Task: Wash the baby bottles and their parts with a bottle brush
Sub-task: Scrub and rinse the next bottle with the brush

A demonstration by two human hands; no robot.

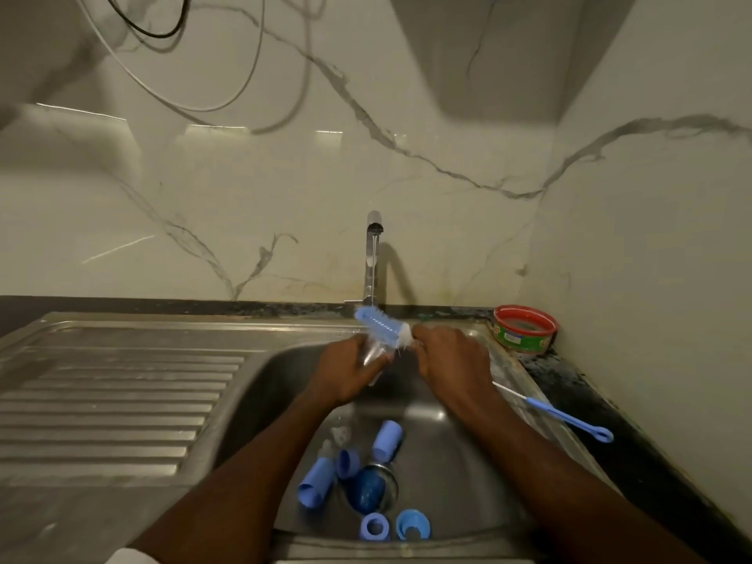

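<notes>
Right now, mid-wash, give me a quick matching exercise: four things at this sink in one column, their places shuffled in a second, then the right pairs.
Things:
1. bottle brush
2. clear bottle
3. thin blue brush
4. red-rimmed tub

Places:
A. counter corner by the wall
B. gripped in the left hand
C. lying on the sink's right edge
D. held by the right hand

Pairs: 1-D, 2-B, 3-C, 4-A

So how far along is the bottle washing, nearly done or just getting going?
Nothing visibly finished: no washed pieces sit on the draining board. In hand: the left hand holds a clear bottle while the right hand works the bottle brush under the tap. Left: several blue caps and rings lie in the sink basin, and the thin brush rests unused on the edge.
</notes>
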